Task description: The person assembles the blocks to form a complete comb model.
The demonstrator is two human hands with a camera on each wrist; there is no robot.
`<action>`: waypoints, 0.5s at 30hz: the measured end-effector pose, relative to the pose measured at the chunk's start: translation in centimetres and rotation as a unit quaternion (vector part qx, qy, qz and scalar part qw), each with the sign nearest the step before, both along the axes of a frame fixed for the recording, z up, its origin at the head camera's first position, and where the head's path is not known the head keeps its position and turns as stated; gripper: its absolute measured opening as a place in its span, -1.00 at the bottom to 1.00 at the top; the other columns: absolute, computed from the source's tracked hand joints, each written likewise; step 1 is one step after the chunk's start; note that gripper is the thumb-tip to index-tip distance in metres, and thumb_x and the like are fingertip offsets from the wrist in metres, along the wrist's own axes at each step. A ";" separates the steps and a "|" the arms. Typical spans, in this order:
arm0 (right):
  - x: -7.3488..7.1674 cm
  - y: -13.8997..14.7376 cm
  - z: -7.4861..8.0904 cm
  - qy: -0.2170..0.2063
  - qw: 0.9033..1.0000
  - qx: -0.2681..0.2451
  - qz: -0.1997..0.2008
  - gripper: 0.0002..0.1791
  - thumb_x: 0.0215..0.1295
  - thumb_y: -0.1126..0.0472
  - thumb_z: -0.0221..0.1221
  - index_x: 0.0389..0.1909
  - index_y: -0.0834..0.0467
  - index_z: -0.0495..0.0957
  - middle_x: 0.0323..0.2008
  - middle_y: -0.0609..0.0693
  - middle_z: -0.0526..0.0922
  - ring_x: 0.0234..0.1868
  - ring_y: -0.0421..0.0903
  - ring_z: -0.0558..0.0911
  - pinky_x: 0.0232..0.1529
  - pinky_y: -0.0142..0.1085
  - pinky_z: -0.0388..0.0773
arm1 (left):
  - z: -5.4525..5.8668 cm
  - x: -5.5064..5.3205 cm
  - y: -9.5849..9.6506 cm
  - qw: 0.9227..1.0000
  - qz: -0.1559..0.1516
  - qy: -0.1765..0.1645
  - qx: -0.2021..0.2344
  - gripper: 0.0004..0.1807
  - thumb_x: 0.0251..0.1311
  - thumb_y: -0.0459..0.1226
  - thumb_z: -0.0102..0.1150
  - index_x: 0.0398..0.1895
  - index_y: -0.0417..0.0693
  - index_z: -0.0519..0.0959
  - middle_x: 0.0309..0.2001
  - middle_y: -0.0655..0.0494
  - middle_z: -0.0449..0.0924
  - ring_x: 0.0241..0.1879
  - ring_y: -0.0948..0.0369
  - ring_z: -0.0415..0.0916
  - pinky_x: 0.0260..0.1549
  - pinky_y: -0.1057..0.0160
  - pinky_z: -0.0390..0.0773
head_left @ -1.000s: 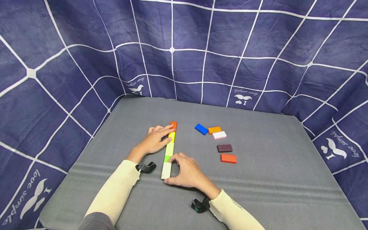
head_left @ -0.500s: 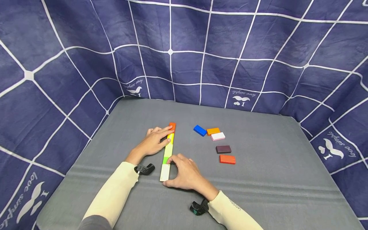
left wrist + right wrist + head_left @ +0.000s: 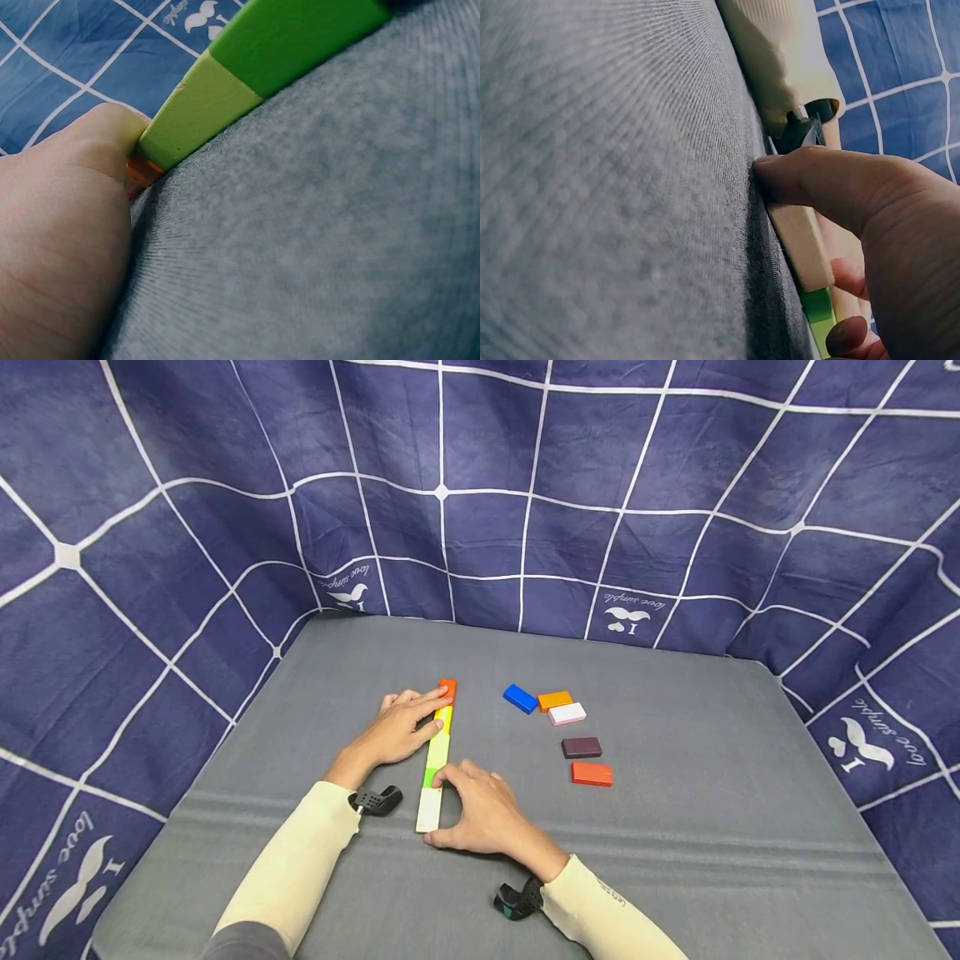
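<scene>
A straight row of small flat blocks lies on the grey cloth in front of me. From far to near come a red-orange block, a yellow block, a lime block, a green block and a cream wooden block. My left hand rests its extended fingers on the far end of the row, over the red-orange and yellow blocks. My right hand holds the cream block lengthwise, thumb at its near end and index finger close to the green block. Its other fingertips are partly hidden.
Right of the row lie loose blocks: blue, orange, white-and-pink, dark purple and red. The orange and white-and-pink ones touch or nearly touch. A blue curtain with white lines rises behind the grey surface.
The head view has shifted slightly. Both hands keep almost the same place on the row, and the loose blocks stay put.
</scene>
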State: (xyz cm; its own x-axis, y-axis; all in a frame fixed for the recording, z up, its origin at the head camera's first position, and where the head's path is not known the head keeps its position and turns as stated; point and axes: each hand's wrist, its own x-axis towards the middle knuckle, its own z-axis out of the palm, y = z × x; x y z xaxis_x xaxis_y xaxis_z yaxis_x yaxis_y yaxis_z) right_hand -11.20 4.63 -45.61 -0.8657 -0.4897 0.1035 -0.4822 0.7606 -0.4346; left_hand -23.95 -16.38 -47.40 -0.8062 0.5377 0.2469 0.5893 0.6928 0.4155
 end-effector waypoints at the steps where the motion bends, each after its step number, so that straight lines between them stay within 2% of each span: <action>1: 0.0 0.0 0.0 0.000 1.000 0.000 0.001 -0.32 -0.21 -0.35 0.48 -0.04 -0.23 0.50 -0.31 -0.23 0.47 -0.35 -0.29 0.44 -0.32 -0.37 0.29 | 0.1 0.0 0.0 1.000 -0.001 0.000 0.001 -0.49 0.47 0.02 0.00 0.45 0.25 0.40 0.53 0.26 0.23 0.18 0.20 0.38 0.06 0.03 0.11; 15: 0.1 0.0 0.2 -0.007 1.000 0.002 -0.002 -0.33 -0.19 -0.37 0.48 -0.03 -0.23 0.52 -0.30 -0.23 0.46 -0.38 -0.30 0.40 -0.32 -0.37 0.27 | 0.1 0.1 -0.1 1.000 0.000 -0.005 -0.006 -0.48 0.49 0.04 -0.04 0.47 0.28 0.36 0.55 0.31 0.19 0.19 0.21 0.36 0.04 0.06 0.10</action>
